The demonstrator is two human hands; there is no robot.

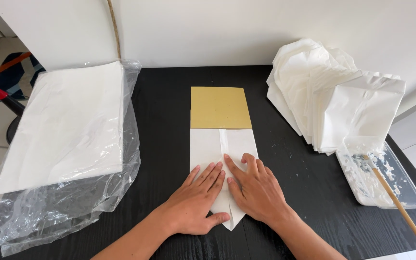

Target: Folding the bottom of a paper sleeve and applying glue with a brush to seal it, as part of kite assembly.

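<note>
Folded white paper [222,159] lies at the desk's [290,202] middle near the front edge, wrapped over a tan card [220,107] that keeps its width even. Left hand [196,200] and right hand [256,190] press flat, fingers spread, gripping nothing — holding the pointed flaps down. Their palms hide the seam; the glue tray [400,190] stick [400,207] runs out of frame.

two hands [196,202] (flat), one tray [405,192], one stick [400,207]

Both hands [227,192] flat, fingers [213,173] extended.
</note>
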